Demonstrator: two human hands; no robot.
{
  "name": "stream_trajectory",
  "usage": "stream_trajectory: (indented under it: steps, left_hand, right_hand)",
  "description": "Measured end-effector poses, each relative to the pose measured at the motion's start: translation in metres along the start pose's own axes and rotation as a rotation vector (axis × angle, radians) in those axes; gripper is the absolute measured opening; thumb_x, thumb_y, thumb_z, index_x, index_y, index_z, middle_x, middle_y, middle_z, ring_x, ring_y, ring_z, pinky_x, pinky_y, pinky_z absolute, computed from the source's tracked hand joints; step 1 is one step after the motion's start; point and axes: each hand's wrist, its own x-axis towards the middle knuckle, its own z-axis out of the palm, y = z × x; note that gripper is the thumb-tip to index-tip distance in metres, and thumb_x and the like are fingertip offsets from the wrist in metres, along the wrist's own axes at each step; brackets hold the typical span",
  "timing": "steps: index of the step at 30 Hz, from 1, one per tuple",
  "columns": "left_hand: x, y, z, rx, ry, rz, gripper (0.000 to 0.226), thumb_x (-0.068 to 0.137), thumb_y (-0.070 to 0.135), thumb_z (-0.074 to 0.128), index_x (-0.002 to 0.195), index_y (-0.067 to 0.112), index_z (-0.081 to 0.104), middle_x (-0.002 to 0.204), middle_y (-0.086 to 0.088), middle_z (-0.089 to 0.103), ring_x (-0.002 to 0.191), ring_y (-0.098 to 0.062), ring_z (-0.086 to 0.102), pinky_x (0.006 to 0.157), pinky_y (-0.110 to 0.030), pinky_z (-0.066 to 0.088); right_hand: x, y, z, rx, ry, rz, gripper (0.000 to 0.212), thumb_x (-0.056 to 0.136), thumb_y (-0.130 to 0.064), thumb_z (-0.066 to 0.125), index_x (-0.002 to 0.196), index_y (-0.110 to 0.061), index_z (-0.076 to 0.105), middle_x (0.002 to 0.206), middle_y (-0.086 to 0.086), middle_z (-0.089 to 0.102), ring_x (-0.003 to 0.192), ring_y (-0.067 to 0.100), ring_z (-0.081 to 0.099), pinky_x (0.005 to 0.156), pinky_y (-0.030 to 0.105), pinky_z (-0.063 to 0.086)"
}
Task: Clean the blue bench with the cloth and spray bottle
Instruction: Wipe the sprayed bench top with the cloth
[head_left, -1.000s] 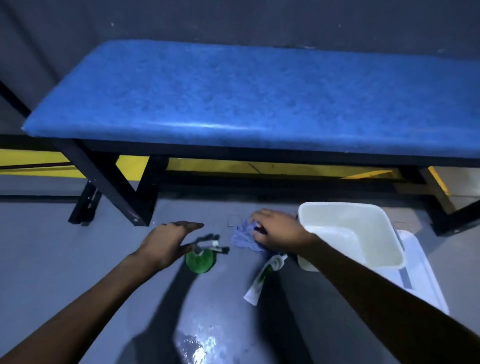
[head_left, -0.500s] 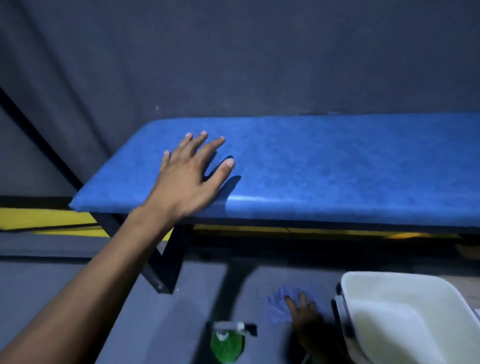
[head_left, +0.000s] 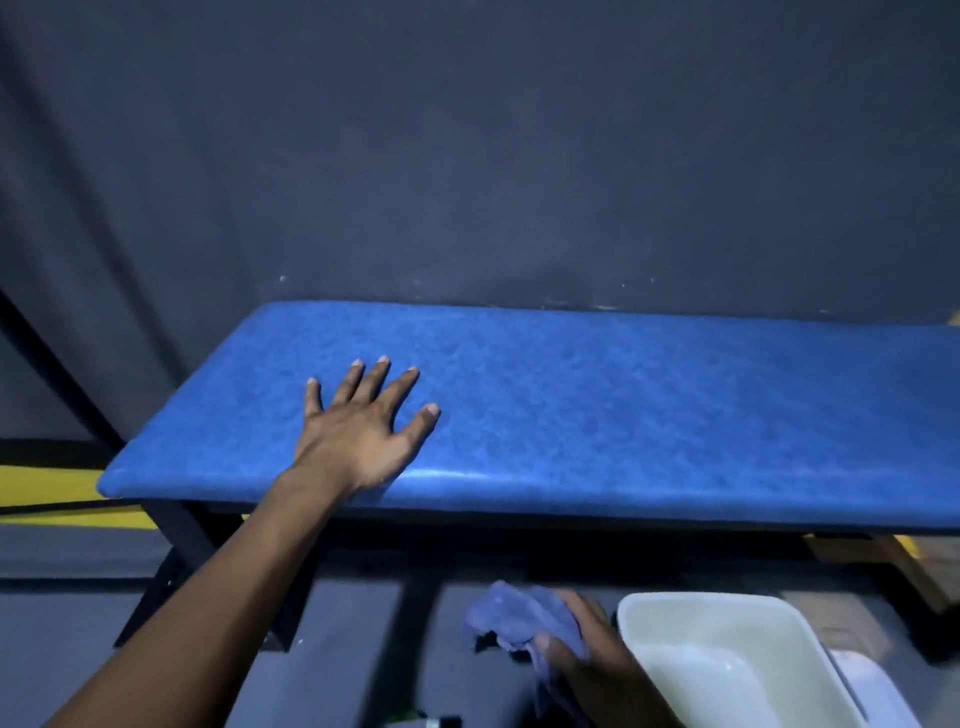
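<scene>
Cloth (head_left: 511, 613) now lifted in right hand (head_left: 597, 660); bottle cropped.

Bench (head_left: 649, 415) rt side clear

One blue padded vinyl desk (head_left: 597, 415) on a black metal frame; two bare hands, left hand (head_left: 358, 441) and right hand (head_left: 587, 654); one crumpled lilac cloth (head_left: 514, 618); one cream rectangular plastic tub (head_left: 727, 670); one partly cropped green spray bottle (head_left: 415, 721).
</scene>
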Motion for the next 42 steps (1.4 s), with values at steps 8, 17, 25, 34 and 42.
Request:
stream_trajectory:
  steps: [8, 17, 25, 34, 42]
  left_hand:
    - [0.005, -0.002, -0.003, 0.025, -0.069, 0.024, 0.075, 0.088, 0.079, 0.008, 0.156, 0.048, 0.004, 0.168, 0.012, -0.004, 0.155, -0.016, -0.008, 0.122, -0.056, -0.006]
    - [0.006, -0.033, -0.005, -0.021, 0.083, 0.125, 0.066, 0.091, 0.073, 0.012, 0.153, 0.05, 0.02, 0.167, 0.015, 0.012, 0.154, -0.005, 0.007, 0.122, -0.041, 0.008]
    - [0.01, -0.029, 0.011, 0.018, 0.223, -0.111, 0.071, 0.09, 0.065, 0.02, 0.155, 0.038, 0.025, 0.167, 0.006, 0.019, 0.155, -0.027, 0.007, 0.12, -0.06, -0.002]
    - [0.01, -0.036, 0.013, -0.012, 0.31, -0.121, 0.07, 0.09, 0.043, 0.018, 0.152, 0.018, 0.04, 0.162, 0.0, 0.033, 0.152, -0.02, 0.024, 0.124, -0.049, 0.009]
    - [0.009, -0.037, 0.01, 0.034, 0.21, -0.057, 0.071, 0.092, 0.059, 0.011, 0.157, 0.034, 0.024, 0.167, 0.013, 0.016, 0.155, -0.019, 0.008, 0.124, -0.051, 0.002]
  right_hand:
    - [-0.027, -0.175, -0.123, 0.339, -0.046, -0.299, 0.038, 0.087, -0.015, 0.063, 0.125, -0.019, 0.059, 0.115, -0.013, 0.069, 0.105, 0.001, 0.064, 0.089, 0.013, 0.048]
    - [0.115, -0.213, -0.126, -0.463, 0.101, -0.131, 0.079, 0.08, -0.087, 0.035, 0.146, -0.043, 0.039, 0.156, -0.002, 0.031, 0.149, 0.017, 0.025, 0.123, 0.04, 0.018]
    - [0.237, -0.232, -0.055, -0.622, 0.17, 0.024, 0.11, 0.073, -0.092, 0.029, 0.158, -0.023, 0.016, 0.165, 0.012, 0.015, 0.153, 0.034, 0.009, 0.123, 0.052, 0.01]
    - [0.189, -0.251, -0.03, -0.593, -0.168, -0.476, 0.048, 0.09, -0.051, 0.053, 0.132, -0.026, 0.054, 0.147, -0.006, 0.048, 0.137, 0.013, 0.043, 0.113, 0.036, 0.037]
    - [0.105, -0.124, -0.186, -0.581, 0.092, -0.322, 0.064, 0.082, -0.065, 0.045, 0.131, -0.026, 0.057, 0.143, -0.016, 0.046, 0.14, 0.003, 0.037, 0.117, 0.021, 0.026]
